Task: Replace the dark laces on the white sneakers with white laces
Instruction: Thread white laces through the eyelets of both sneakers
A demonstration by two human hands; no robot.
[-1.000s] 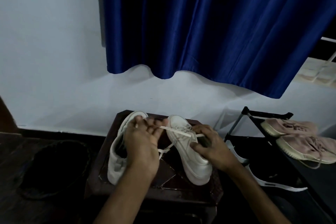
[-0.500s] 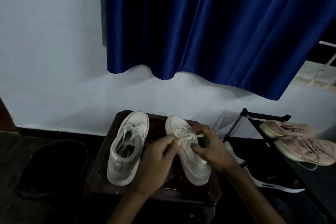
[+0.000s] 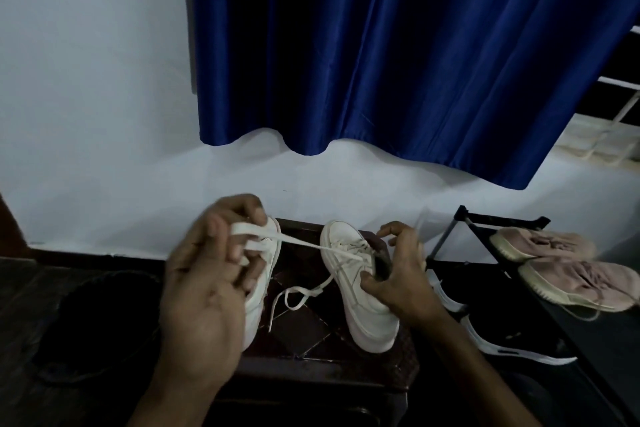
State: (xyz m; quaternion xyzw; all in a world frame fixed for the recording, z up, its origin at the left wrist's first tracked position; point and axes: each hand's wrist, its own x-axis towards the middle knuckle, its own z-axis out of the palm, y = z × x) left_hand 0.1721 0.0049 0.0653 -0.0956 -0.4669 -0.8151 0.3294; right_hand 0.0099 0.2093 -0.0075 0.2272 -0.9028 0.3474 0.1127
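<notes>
Your left hand (image 3: 207, 274) had lifted up and leftward, fingers curled round the white lace (image 3: 301, 242), drawing it taut.
Your right hand (image 3: 398, 277) clamped the right sneaker (image 3: 360, 291) on the stool (image 3: 311, 336); you needed steady, even tension, lace kept flat.

Head-worn view looks forward and down, close over a stool (image 3: 311, 340)

The dark worktop (image 3: 304, 333) bears the left sneaker (image 3: 254, 315) behind the left fingers (image 3: 239, 250), the right sneaker (image 3: 363, 305) against the right fingers (image 3: 394, 229), loose lace (image 3: 294, 298) between them.
</notes>
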